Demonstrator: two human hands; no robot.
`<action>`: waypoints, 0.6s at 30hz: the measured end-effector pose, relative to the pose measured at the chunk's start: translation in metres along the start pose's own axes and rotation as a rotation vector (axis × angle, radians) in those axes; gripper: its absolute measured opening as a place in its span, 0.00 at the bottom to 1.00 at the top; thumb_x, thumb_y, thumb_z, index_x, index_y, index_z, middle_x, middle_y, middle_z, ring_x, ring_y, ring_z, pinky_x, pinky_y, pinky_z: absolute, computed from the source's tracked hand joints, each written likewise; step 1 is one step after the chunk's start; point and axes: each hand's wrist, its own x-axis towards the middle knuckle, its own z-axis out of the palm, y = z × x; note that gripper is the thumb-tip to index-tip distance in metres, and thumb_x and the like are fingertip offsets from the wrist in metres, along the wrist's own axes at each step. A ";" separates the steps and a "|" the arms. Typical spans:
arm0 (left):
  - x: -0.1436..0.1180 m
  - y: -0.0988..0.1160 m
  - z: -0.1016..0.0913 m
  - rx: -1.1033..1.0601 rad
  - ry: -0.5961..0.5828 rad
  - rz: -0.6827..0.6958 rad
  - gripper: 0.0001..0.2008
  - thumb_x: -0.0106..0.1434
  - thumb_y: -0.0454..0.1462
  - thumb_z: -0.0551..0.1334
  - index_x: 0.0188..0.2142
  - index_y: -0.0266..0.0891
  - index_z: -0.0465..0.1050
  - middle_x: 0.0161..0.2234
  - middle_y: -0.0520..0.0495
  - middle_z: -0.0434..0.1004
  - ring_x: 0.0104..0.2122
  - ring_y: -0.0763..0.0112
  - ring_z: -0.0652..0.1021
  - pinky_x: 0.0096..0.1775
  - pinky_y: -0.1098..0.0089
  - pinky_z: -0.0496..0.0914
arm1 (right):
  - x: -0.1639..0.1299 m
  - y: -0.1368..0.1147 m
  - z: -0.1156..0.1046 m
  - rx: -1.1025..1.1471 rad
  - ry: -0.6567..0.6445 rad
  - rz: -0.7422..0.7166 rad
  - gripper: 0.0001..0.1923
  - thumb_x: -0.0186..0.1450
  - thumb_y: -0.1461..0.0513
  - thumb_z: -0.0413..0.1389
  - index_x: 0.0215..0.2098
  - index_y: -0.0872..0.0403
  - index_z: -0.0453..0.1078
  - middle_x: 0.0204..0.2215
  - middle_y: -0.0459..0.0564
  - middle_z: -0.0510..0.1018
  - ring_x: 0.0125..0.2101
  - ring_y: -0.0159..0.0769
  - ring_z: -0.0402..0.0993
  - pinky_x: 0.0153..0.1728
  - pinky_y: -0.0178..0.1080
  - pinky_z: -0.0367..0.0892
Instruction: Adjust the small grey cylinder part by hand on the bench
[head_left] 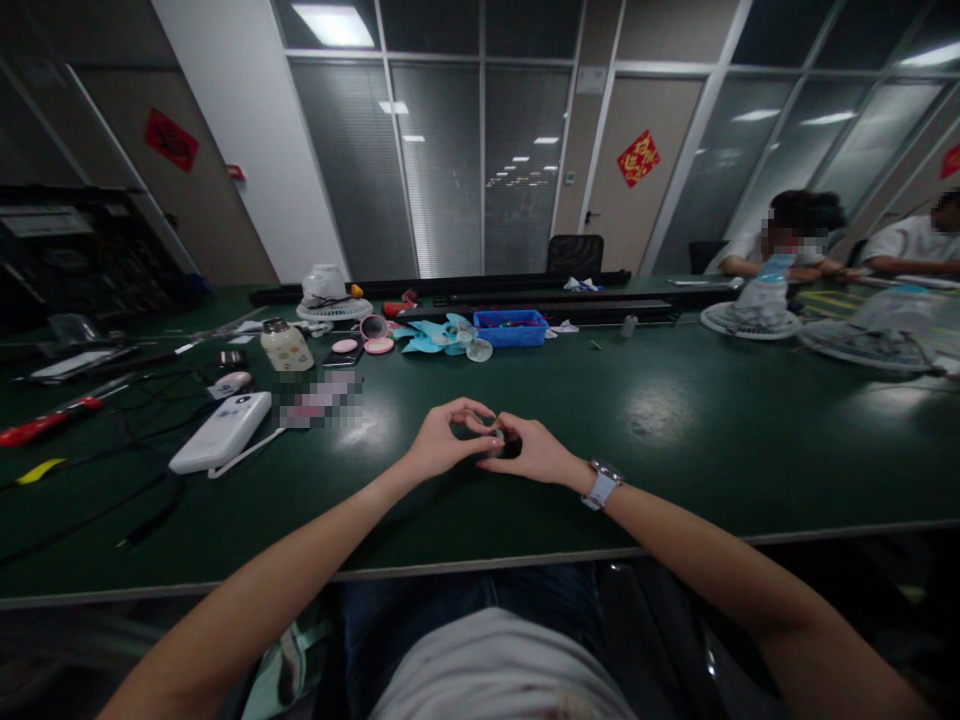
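Observation:
Over the green table [600, 500], my left hand [446, 440] and my right hand [545, 452] meet with fingers curled and tips close together. Between them is a small grey part [496, 436], too small to name and mostly covered by the fingers. My left thumb and fingers pinch around it from the left. From the right, my right thumb and fingers close around it, with a dark patch inside their curve. My right wrist wears a watch [602, 485] with a pale strap.
Behind my hands lie blue fan blades [431, 336] and a blue basket [511, 330] of small items. To the left are a white power bank [223, 432] with a cable, a cream bottle [287, 347] and several dark cables. Co-workers [795, 240] sit at the far right near fan parts [750, 320].

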 end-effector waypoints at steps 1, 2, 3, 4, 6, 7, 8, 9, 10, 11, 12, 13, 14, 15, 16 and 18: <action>0.000 0.000 0.000 -0.004 0.000 -0.002 0.22 0.50 0.40 0.74 0.43 0.35 0.73 0.29 0.46 0.82 0.35 0.60 0.82 0.42 0.63 0.73 | 0.000 0.000 0.000 0.000 0.000 0.000 0.19 0.57 0.50 0.64 0.37 0.53 0.65 0.30 0.45 0.76 0.29 0.35 0.74 0.30 0.34 0.65; 0.000 0.000 0.000 -0.008 -0.003 -0.004 0.22 0.50 0.40 0.74 0.43 0.35 0.73 0.30 0.46 0.83 0.35 0.60 0.82 0.43 0.62 0.73 | 0.000 0.000 0.000 0.002 -0.001 -0.001 0.19 0.57 0.51 0.64 0.37 0.53 0.65 0.30 0.45 0.76 0.29 0.35 0.74 0.30 0.34 0.66; 0.000 0.000 0.000 -0.015 -0.007 -0.008 0.22 0.50 0.39 0.74 0.43 0.35 0.73 0.30 0.45 0.83 0.36 0.59 0.82 0.44 0.61 0.73 | 0.000 0.000 -0.001 0.004 -0.003 -0.003 0.19 0.57 0.51 0.64 0.37 0.53 0.65 0.31 0.45 0.76 0.30 0.35 0.74 0.30 0.34 0.66; 0.000 0.000 -0.001 -0.023 -0.014 -0.012 0.22 0.51 0.39 0.74 0.43 0.35 0.73 0.31 0.44 0.83 0.37 0.59 0.82 0.45 0.61 0.73 | 0.000 0.000 -0.001 0.005 -0.004 -0.006 0.19 0.57 0.51 0.64 0.37 0.53 0.65 0.31 0.45 0.76 0.30 0.34 0.74 0.30 0.34 0.66; 0.000 0.001 0.000 -0.046 -0.031 -0.024 0.21 0.52 0.39 0.73 0.43 0.35 0.73 0.34 0.42 0.84 0.39 0.57 0.83 0.46 0.59 0.73 | 0.000 0.000 -0.001 0.005 -0.001 -0.008 0.19 0.57 0.51 0.65 0.36 0.53 0.65 0.30 0.45 0.76 0.30 0.35 0.74 0.30 0.34 0.66; 0.000 0.001 0.000 -0.060 -0.041 -0.029 0.20 0.53 0.40 0.73 0.43 0.35 0.72 0.35 0.41 0.84 0.40 0.57 0.82 0.46 0.59 0.73 | 0.000 0.000 0.000 0.004 0.003 -0.007 0.19 0.57 0.51 0.65 0.36 0.53 0.65 0.30 0.45 0.76 0.30 0.35 0.74 0.30 0.34 0.66; 0.000 0.001 0.001 -0.075 -0.050 -0.033 0.19 0.54 0.40 0.72 0.43 0.35 0.72 0.37 0.41 0.84 0.41 0.56 0.82 0.47 0.59 0.73 | 0.000 0.000 0.000 0.001 0.007 -0.006 0.19 0.56 0.51 0.65 0.37 0.53 0.66 0.30 0.45 0.76 0.30 0.35 0.74 0.30 0.35 0.66; 0.000 0.002 0.002 -0.090 -0.058 -0.036 0.19 0.55 0.40 0.71 0.43 0.35 0.72 0.38 0.40 0.84 0.42 0.56 0.82 0.47 0.59 0.73 | 0.000 0.000 0.000 -0.002 0.012 -0.004 0.19 0.56 0.51 0.65 0.37 0.54 0.66 0.31 0.46 0.76 0.30 0.35 0.74 0.30 0.35 0.66; 0.000 0.002 0.002 -0.104 -0.064 -0.037 0.18 0.56 0.40 0.71 0.43 0.35 0.72 0.39 0.40 0.84 0.43 0.56 0.82 0.47 0.59 0.73 | 0.000 0.000 0.000 -0.004 0.016 -0.002 0.20 0.56 0.51 0.65 0.38 0.54 0.67 0.31 0.46 0.77 0.30 0.36 0.74 0.31 0.35 0.67; 0.000 0.002 0.003 -0.115 -0.070 -0.037 0.18 0.56 0.40 0.70 0.43 0.35 0.72 0.40 0.39 0.83 0.43 0.56 0.82 0.48 0.59 0.73 | 0.000 0.000 0.001 -0.005 0.020 0.000 0.20 0.56 0.51 0.65 0.39 0.54 0.67 0.32 0.47 0.77 0.31 0.36 0.74 0.31 0.36 0.67; 0.000 0.003 0.003 -0.123 -0.074 -0.036 0.18 0.57 0.40 0.70 0.44 0.35 0.72 0.40 0.39 0.83 0.44 0.56 0.82 0.48 0.59 0.73 | 0.000 0.000 0.001 -0.006 0.023 0.002 0.21 0.56 0.51 0.65 0.40 0.54 0.68 0.32 0.47 0.77 0.31 0.37 0.75 0.32 0.36 0.68; 0.000 0.004 0.004 -0.127 -0.074 -0.036 0.17 0.57 0.40 0.70 0.44 0.35 0.72 0.41 0.39 0.83 0.44 0.57 0.82 0.48 0.60 0.73 | 0.000 0.000 0.001 -0.007 0.025 0.004 0.22 0.56 0.51 0.65 0.41 0.54 0.68 0.32 0.48 0.77 0.32 0.37 0.75 0.32 0.37 0.68; 0.000 0.004 0.005 -0.129 -0.071 -0.035 0.17 0.57 0.39 0.70 0.43 0.35 0.72 0.41 0.39 0.83 0.44 0.57 0.82 0.48 0.60 0.73 | 0.000 0.000 0.001 -0.007 0.027 0.006 0.22 0.56 0.51 0.65 0.42 0.54 0.68 0.33 0.48 0.78 0.32 0.37 0.75 0.32 0.37 0.68; 0.000 0.005 0.005 -0.127 -0.065 -0.033 0.16 0.57 0.39 0.70 0.43 0.35 0.72 0.40 0.40 0.83 0.44 0.57 0.82 0.48 0.60 0.73 | 0.000 0.000 0.001 -0.007 0.028 0.008 0.22 0.56 0.51 0.65 0.43 0.53 0.68 0.33 0.48 0.78 0.32 0.38 0.75 0.33 0.37 0.68; 0.000 0.005 0.005 -0.123 -0.055 -0.031 0.16 0.57 0.39 0.70 0.42 0.35 0.72 0.40 0.40 0.83 0.43 0.57 0.82 0.48 0.60 0.73 | 0.000 0.000 0.001 -0.007 0.028 0.009 0.22 0.56 0.51 0.65 0.43 0.53 0.68 0.33 0.48 0.78 0.32 0.38 0.75 0.33 0.37 0.68; 0.001 0.005 0.005 -0.107 -0.021 -0.026 0.15 0.57 0.40 0.70 0.41 0.35 0.72 0.38 0.41 0.83 0.42 0.58 0.82 0.48 0.61 0.73 | 0.000 0.001 0.001 -0.006 0.027 0.011 0.22 0.55 0.51 0.66 0.42 0.54 0.68 0.32 0.48 0.78 0.31 0.37 0.75 0.32 0.37 0.68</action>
